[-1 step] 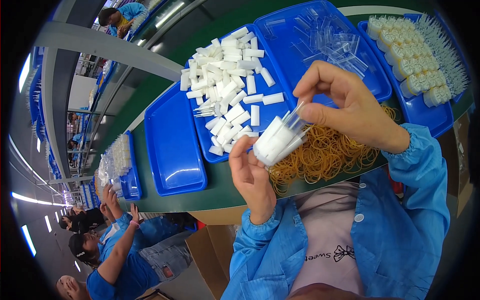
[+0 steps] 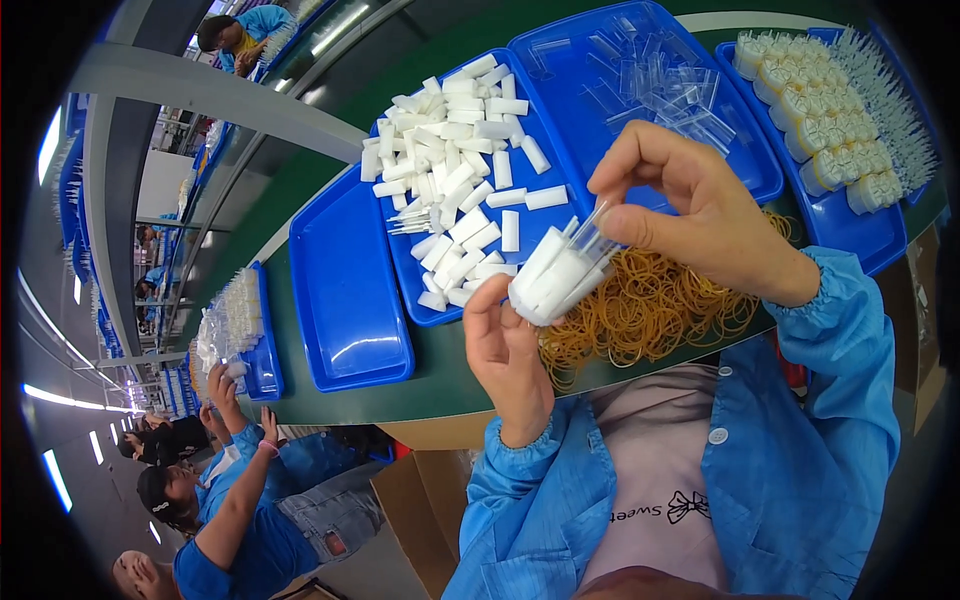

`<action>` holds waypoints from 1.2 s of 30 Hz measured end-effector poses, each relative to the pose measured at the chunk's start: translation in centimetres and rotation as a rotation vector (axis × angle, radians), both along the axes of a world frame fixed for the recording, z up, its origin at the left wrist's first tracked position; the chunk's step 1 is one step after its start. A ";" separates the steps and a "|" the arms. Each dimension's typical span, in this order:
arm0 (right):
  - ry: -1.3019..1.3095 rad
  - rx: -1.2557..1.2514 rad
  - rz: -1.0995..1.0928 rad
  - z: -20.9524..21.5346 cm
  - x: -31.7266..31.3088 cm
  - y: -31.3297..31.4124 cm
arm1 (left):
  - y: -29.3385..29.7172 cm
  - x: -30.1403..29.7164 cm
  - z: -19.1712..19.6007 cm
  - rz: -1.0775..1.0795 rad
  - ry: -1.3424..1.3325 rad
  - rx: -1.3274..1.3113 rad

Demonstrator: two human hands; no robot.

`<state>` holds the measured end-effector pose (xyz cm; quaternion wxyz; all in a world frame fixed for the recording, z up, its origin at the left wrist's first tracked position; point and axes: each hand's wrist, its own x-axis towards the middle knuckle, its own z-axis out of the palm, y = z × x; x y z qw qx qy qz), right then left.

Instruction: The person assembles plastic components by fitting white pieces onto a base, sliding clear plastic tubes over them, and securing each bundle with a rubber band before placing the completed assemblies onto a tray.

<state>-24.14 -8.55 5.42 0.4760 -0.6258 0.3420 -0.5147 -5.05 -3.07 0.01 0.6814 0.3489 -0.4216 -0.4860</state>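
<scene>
Left hand (image 2: pixel 505 350) and right hand (image 2: pixel 690 205), fingers closed, grip one bundle of white blocks (image 2: pixel 555 275) above a rubber-band pile (image 2: pixel 650 305). Four blue trays (image 2: pixel 345 290) on the table (image 2: pixel 420 385).

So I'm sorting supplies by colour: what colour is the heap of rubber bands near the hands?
Yellowish tan rubber bands, clearest in the head view.

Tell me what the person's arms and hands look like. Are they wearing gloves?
No gloves: both the left hand and the right hand are bare. Each arm is covered by a long bright blue sleeve with a gathered, elastic cuff at the wrist. The blue work coat hangs open in front and has a white button. No rings, watch or bracelets show.
</scene>
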 end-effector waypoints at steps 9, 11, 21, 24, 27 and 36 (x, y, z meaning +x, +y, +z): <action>0.263 -0.165 -0.070 0.3 -1.3 0.8 | 0.3 0.4 0.3 -0.115 -0.009 0.122; 0.288 -0.234 -0.092 0.2 -1.2 1.3 | 0.4 0.5 0.1 -0.135 -0.093 0.106; 0.205 -0.212 -0.097 -0.1 -0.5 3.1 | 0.8 -0.5 0.1 -0.249 0.012 0.078; 0.249 -0.225 -0.102 0.0 -0.8 3.0 | 0.7 -0.6 0.0 -0.238 0.003 0.084; 0.292 -0.265 -0.121 0.2 -0.4 2.9 | 0.6 -0.4 0.7 -0.262 0.051 0.042; 0.620 -0.271 -0.193 -0.5 -3.7 -2.4 | 0.1 1.4 -0.8 -0.091 0.047 0.128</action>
